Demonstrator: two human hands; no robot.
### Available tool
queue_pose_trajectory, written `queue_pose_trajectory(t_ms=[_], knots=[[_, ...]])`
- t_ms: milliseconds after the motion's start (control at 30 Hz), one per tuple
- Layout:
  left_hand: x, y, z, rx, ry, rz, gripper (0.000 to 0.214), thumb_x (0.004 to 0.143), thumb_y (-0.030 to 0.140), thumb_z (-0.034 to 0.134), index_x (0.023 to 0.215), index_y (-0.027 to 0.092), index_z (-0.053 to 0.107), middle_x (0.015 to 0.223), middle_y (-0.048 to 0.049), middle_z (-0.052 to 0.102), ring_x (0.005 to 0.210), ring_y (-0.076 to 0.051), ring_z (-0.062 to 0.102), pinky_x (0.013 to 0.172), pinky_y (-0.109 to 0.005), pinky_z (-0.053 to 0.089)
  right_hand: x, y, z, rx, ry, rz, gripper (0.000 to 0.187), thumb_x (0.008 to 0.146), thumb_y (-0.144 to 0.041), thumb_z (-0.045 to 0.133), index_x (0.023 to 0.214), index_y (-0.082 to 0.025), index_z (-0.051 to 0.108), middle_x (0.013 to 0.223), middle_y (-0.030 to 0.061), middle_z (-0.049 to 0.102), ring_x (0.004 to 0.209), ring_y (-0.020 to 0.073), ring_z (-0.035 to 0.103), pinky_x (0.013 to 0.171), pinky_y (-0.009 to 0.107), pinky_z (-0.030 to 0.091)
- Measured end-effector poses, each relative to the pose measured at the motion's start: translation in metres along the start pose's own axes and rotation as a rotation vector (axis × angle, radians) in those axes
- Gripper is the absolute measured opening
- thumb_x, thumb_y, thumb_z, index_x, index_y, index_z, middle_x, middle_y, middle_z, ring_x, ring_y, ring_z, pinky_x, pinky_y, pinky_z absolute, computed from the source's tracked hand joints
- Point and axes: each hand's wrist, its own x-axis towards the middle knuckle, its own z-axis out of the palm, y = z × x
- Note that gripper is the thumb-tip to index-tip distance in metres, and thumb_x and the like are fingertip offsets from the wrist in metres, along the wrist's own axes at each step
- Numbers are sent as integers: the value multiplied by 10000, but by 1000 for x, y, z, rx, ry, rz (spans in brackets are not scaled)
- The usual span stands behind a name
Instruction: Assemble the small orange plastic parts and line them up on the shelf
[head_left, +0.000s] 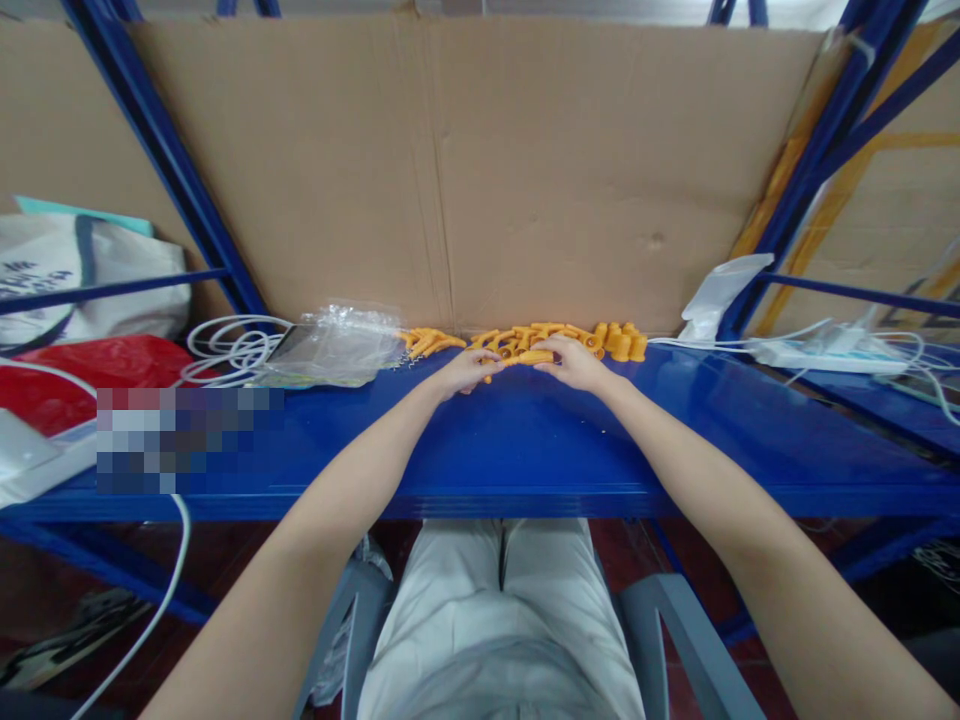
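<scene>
A row of several small orange plastic parts (577, 338) lies along the back of the blue shelf (525, 450), against the cardboard wall. My left hand (466, 372) and my right hand (574, 364) meet at the middle of that row. Between them they pinch one orange part (534, 356), fingers closed on its two ends. More orange pieces (427, 342) lie just left of my left hand. My forearms reach in over the front edge of the shelf.
A crumpled clear plastic bag (337, 345) and coiled white cable (229, 350) sit left of the parts. A red bag (90, 375) and a white tote (67, 275) lie far left. White power strip and cables (825, 350) at right. Cardboard sheet (480, 170) closes off the back.
</scene>
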Motion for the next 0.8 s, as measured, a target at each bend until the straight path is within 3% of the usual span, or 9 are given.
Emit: queue_pose_trajectory(t_ms=[100, 200, 400, 600, 700, 800], knots=[[5, -5, 3, 219, 112, 180, 228, 806, 343, 767, 931, 162, 708, 676, -2, 612, 572, -125, 531, 552, -242, 358, 0, 2, 1, -14, -43, 4, 259, 872, -223, 725, 1127, -199, 764, 1149, 113, 761, 1091, 288, 700, 982, 484, 538], [8, -9, 4, 287, 153, 257, 203, 797, 318, 747, 911, 170, 669, 687, 11, 636, 605, -132, 567, 585, -233, 389, -1, 2, 1, -24, -65, 13, 274, 880, -232, 717, 1147, -194, 762, 1158, 118, 761, 1109, 293, 700, 998, 492, 533], [5, -8, 3, 244, 119, 258, 170, 832, 283, 702, 920, 197, 585, 638, 27, 631, 569, -133, 568, 571, -225, 394, 0, -2, 0, -8, -75, 58, 301, 883, -250, 720, 1175, -193, 762, 1198, 122, 757, 1146, 303, 694, 1034, 507, 517], [1, -2, 2, 347, 159, 283, 150, 821, 257, 722, 896, 187, 614, 714, 2, 662, 661, -152, 596, 639, -246, 406, -1, 4, 0, 64, -96, 61, 323, 847, -210, 722, 1168, -208, 753, 1223, 107, 749, 1173, 301, 686, 1065, 530, 504], [2, -1, 0, 395, 186, 272, 166, 824, 277, 729, 922, 178, 640, 737, -7, 666, 699, -166, 604, 654, -253, 396, -2, 11, 0, 191, -59, 117, 433, 798, -171, 753, 1227, -207, 706, 1316, 127, 698, 1200, 296, 671, 1041, 526, 531], [1, -3, -3, 449, 201, 268, 198, 833, 317, 727, 956, 180, 656, 736, -3, 657, 710, -172, 611, 659, -254, 390, -2, 14, -3, 389, -63, 245, 441, 820, -165, 740, 1253, -187, 663, 1291, 140, 685, 1039, 247, 730, 933, 477, 600]])
